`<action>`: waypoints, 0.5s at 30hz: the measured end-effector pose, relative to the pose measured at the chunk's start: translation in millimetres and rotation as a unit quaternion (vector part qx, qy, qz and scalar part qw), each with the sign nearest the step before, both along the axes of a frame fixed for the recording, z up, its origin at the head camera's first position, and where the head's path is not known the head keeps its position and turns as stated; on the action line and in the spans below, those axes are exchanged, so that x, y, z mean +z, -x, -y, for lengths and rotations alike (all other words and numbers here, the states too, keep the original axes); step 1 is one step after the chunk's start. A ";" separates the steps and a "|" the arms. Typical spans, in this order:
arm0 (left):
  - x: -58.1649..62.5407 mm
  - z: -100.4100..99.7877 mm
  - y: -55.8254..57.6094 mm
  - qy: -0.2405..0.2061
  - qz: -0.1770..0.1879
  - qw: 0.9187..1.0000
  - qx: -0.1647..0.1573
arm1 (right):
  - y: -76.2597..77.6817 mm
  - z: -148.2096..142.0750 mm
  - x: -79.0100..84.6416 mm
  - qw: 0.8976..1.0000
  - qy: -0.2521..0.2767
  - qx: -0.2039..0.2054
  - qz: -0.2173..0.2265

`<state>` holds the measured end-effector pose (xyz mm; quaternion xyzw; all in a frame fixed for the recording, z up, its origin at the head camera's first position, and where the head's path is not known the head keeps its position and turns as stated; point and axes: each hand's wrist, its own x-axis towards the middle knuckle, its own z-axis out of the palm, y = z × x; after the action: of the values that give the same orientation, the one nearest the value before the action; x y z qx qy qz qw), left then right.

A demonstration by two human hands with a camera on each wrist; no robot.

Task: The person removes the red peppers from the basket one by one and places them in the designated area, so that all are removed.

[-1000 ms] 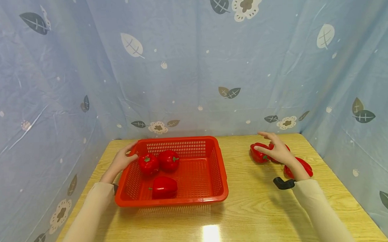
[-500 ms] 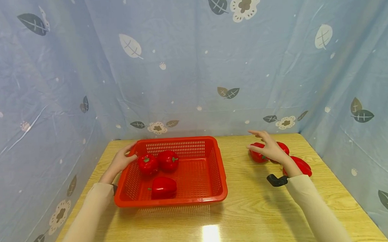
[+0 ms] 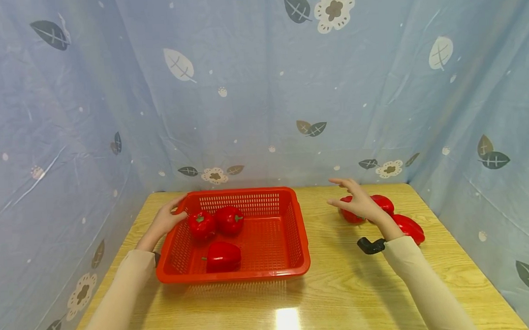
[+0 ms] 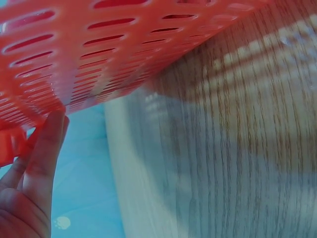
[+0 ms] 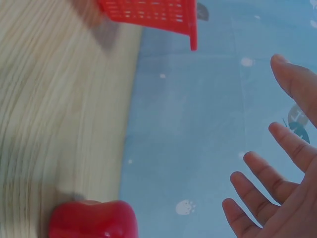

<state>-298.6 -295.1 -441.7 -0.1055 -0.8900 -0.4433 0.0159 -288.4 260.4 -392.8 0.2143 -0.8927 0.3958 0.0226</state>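
A red plastic basket (image 3: 234, 275) with slotted walls stands left of centre on the table. My left hand (image 3: 163, 221) holds its left rim; the left wrist view shows fingers (image 4: 45, 153) against the outer wall. Inside the basket lie three red bell peppers: an upright one (image 3: 202, 224), one beside it (image 3: 228, 219) and one on its side (image 3: 224, 256). My right hand (image 3: 358, 202) hovers with spread fingers and nothing in it. Close to it are more bell peppers on the table: one partly hidden beneath it (image 3: 350, 216), one behind (image 3: 383, 203) and one by the wrist (image 3: 408, 226).
The wooden table (image 3: 336, 290) has a bright light reflection near its front. A pale blue patterned curtain (image 3: 245, 136) hangs behind it and on both sides. A black wrist band mount (image 3: 371, 245) sticks out from my right wrist.
My right hand has moved left, away from over the rear right peppers, still with nothing in it. The left hand and the basket stay in place.
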 end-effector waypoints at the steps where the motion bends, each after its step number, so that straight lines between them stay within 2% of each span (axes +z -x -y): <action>1: 0.1 0.0 -0.2 0.002 -0.001 1.000 0.001 | 0.5 0.5 -0.1 1.000 -0.003 0.000 0.001; 15: -0.6 0.0 0.5 0.007 -0.003 1.000 -0.001 | 6.9 5.4 2.4 1.000 -0.010 0.001 0.007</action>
<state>-299.1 -295.1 -442.4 -0.1077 -0.8929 -0.4369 0.0169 -295.3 255.0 -390.4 0.2130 -0.8964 0.3884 0.0137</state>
